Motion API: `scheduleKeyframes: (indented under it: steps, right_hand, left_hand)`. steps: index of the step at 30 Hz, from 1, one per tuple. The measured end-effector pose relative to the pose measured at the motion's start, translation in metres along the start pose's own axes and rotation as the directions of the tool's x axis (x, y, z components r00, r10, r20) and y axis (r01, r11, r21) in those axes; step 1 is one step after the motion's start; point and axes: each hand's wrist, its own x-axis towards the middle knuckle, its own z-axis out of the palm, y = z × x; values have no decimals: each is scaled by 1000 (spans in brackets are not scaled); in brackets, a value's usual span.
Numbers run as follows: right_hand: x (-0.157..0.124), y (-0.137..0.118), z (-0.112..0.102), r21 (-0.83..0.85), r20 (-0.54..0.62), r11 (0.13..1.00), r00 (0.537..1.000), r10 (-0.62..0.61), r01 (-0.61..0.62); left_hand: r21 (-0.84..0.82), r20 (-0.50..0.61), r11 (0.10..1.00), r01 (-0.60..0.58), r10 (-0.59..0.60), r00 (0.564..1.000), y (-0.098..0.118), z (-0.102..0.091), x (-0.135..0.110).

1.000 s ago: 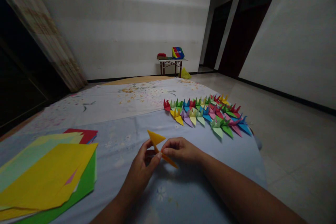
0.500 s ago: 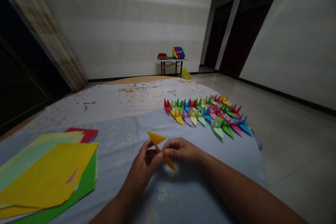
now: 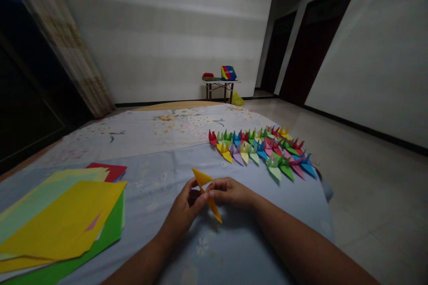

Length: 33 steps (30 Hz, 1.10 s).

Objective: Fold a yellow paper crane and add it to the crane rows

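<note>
A yellow-orange folded paper piece [image 3: 202, 178] is pinched between my two hands over the blue cloth. It looks like a partly shaped paper crane, with a wide pointed end tilting up to the left and a narrow point slanting down to the right. My left hand [image 3: 187, 202] grips it from the left, fingers closed behind it and partly hidden. From the right, my right hand [image 3: 230, 191] pinches its middle with thumb and forefinger. Several finished paper cranes [image 3: 245, 152] in many colours stand in rows beyond my right hand.
Coloured paper sheets [image 3: 63, 222] lie stacked at the left, yellow on top. A blue cloth [image 3: 140, 213] and a flowered white cloth [image 3: 180, 133] cover the round table. Farther off, a small table [image 3: 219, 82] carries a colourful box [image 3: 228, 73] by the wall.
The camera view has tilted slightly upward. Both hands keep hold of the folded paper, whose lower point has turned a little more downward.
</note>
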Motion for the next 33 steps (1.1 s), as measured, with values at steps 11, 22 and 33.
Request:
scheduleKeyframes:
  steps: [11,22,33]
  right_hand:
    - [2,3,-3,85,-9,995,999,47,-46]
    - [3,7,-6,160,-48,984,995,83,-75]
    - [3,7,-6,115,-38,993,998,46,-41]
  left_hand:
    - [-5,14,1000,13,-13,1000,-4,-2,1]
    - [-29,7,999,17,-17,1000,-2,0,-1]
    - [-53,-15,998,19,-19,1000,-7,1,1]
